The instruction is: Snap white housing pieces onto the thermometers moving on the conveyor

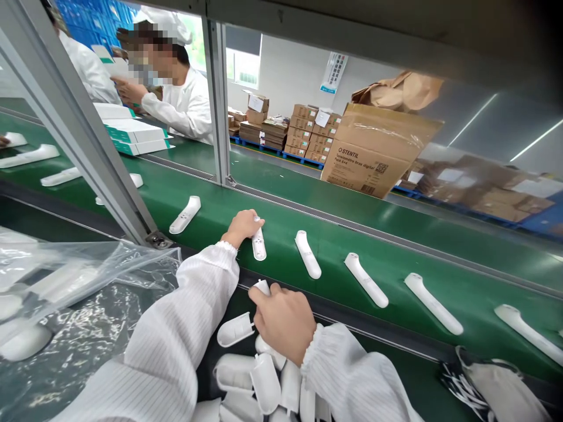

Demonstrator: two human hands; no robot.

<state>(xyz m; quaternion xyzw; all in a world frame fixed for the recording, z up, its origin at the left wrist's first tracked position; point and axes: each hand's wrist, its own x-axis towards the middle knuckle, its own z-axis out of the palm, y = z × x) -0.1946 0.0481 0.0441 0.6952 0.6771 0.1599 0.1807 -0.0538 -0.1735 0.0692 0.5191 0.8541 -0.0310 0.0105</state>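
My left hand [243, 227] reaches over the green conveyor belt, its fingers closed on the top end of a white plastic device housing [259, 246]. The open side of that housing faces up and shows a hollow inside. Nearer to me, my right hand [285, 319] pinches a small white plastic cover [263, 286], partly hidden by the fingers. Below this hand lies a heap of similar rounded white covers [266, 384], and a loose cover [236, 330] sits beside it. More housings rest along the belt, one [185, 215] to the left and another [308, 254] to the right.
A clear plastic bag [109, 299] with white parts lies at left. Metal posts [216, 105] rise at the belt. A grey face mask [505, 387] lies front right. Across the belt are a co-worker [185, 99], stacked white boxes [138, 135] and a large carton [373, 152].
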